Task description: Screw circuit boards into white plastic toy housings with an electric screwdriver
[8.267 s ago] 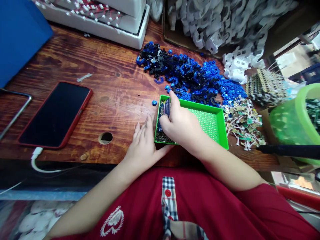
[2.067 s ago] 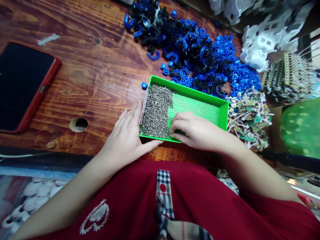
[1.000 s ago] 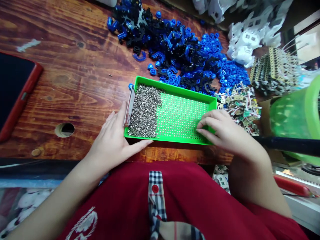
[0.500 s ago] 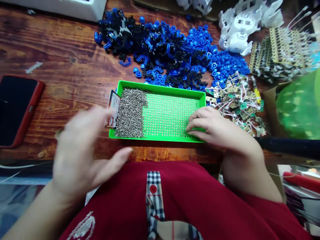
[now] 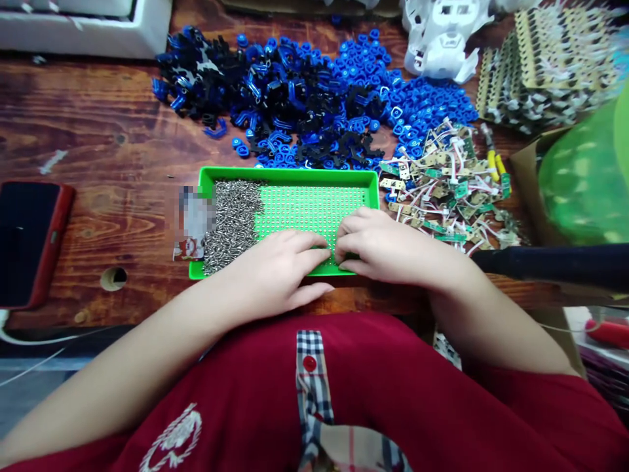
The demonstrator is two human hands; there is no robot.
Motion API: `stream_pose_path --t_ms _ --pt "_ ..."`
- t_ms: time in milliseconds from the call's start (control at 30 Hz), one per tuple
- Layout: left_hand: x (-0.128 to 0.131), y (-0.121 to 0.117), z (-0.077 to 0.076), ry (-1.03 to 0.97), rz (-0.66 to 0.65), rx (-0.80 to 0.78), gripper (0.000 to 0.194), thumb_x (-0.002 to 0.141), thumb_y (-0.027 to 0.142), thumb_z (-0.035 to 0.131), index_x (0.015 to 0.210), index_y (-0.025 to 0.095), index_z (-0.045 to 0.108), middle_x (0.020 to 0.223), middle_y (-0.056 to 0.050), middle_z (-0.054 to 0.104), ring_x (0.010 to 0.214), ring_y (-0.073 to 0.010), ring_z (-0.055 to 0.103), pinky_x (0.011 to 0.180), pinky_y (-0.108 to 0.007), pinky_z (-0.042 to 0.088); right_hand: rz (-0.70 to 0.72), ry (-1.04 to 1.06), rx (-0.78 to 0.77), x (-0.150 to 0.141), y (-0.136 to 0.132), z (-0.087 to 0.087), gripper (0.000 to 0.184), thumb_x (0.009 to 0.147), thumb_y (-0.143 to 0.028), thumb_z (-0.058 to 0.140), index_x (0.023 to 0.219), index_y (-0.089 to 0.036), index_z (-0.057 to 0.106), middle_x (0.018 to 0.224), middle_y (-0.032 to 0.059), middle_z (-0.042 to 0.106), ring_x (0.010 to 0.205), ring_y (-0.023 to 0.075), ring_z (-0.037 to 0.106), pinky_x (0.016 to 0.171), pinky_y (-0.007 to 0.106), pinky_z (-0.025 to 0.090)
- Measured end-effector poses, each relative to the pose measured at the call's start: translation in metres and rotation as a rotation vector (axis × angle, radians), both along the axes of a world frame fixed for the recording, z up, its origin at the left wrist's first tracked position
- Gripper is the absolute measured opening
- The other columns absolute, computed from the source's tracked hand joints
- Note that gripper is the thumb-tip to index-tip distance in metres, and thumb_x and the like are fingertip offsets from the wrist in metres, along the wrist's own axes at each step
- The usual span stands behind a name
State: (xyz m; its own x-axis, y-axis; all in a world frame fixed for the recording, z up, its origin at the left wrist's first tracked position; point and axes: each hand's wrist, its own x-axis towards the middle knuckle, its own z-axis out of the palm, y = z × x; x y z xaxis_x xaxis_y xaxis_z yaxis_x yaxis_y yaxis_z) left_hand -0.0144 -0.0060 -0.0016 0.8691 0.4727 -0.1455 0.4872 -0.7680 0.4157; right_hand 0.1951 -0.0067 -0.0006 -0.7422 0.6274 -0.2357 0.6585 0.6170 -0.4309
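Note:
A shallow green tray lies on the table in front of me, its floor a grid of small holes, many with screws standing in them. Small silver screws are heaped in its left end. My left hand reaches over the tray's front edge, fingers stretched to the grid and thumb apart, holding nothing that I see. Close beside it, my right hand has its fingers bent together down at the right part of the grid. Whatever those fingertips may hold is hidden. A card, partly blurred out, leans by the tray's left end.
Blue and black plastic parts are piled behind the tray. Wired circuit boards lie to its right, near stacked board panels and white shells. A phone is at left; a dark bar juts in from the right.
My left hand has swung right, from beside the card to the tray's grid near my right hand. My right hand stays at the grid's right part. The view has shifted.

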Motion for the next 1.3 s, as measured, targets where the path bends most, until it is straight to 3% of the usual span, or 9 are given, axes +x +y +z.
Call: stream_pose_path --t_ms 200,533,833,1000,1200,1300 --pt "0.011 0.006 0.005 0.004 0.050 -0.159 0.029 0.091 0.029 0.040 0.104 0.018 0.064 0.102 -0.007 0.064 0.096 -0.0201 0.057 0.090 -0.036 0.043 0.037 -0.060 0.037 0.007 0.001 0.003 0.024 0.089 -0.027 0.045 0.079 -0.019 0.065 0.081 0.0050 0.055 0.084 0.0188 0.043 0.079 0.033 0.031" --pt "0.034 0.027 0.000 0.082 -0.033 -0.133 0.015 0.082 0.020 0.052 0.088 0.021 0.066 0.087 -0.004 0.063 0.085 -0.0200 0.059 0.077 -0.032 0.045 -0.016 -0.131 0.159 0.018 -0.004 0.006 0.029 0.090 -0.032 0.041 0.080 -0.017 0.064 0.086 0.0080 0.056 0.088 0.0210 0.045 0.085 0.036 0.033" --pt "0.037 0.024 -0.001 0.088 -0.078 -0.073 0.024 0.088 0.021 0.043 0.083 0.018 0.067 0.083 -0.006 0.062 0.080 -0.0199 0.059 0.071 -0.031 0.043 -0.013 -0.187 0.121 0.012 -0.005 0.007 0.026 0.088 -0.031 0.043 0.080 -0.018 0.064 0.087 0.0071 0.056 0.088 0.0201 0.046 0.083 0.035 0.032" --pt "0.039 0.023 -0.001 0.125 -0.020 -0.079 0.025 0.089 0.024 0.042 0.084 0.013 0.064 0.084 -0.009 0.063 0.080 -0.0218 0.059 0.074 -0.033 0.044 -0.011 -0.225 0.104 0.006 -0.001 0.008 0.024 0.087 -0.028 0.045 0.075 -0.018 0.064 0.082 0.0063 0.056 0.082 0.0187 0.044 0.080 0.034 0.032" --pt "0.032 0.026 -0.005 -0.042 0.027 -0.257 0.020 0.088 0.025 0.044 0.087 0.015 0.062 0.086 -0.006 0.061 0.081 -0.0179 0.056 0.075 -0.030 0.043 -0.046 -0.136 0.118 0.009 0.003 0.005 0.014 0.083 -0.022 0.051 0.079 -0.020 0.064 0.081 0.0049 0.056 0.083 0.0193 0.046 0.078 0.034 0.034" --pt "0.029 0.029 0.001 -0.130 0.148 -0.443 0.020 0.087 0.031 0.046 0.088 0.016 0.061 0.082 -0.003 0.060 0.075 -0.0153 0.054 0.069 -0.027 0.042 -0.098 0.028 0.158 0.014 0.001 0.007 0.014 0.086 -0.026 0.051 0.086 -0.020 0.063 0.086 0.0050 0.056 0.086 0.0186 0.048 0.079 0.033 0.037"
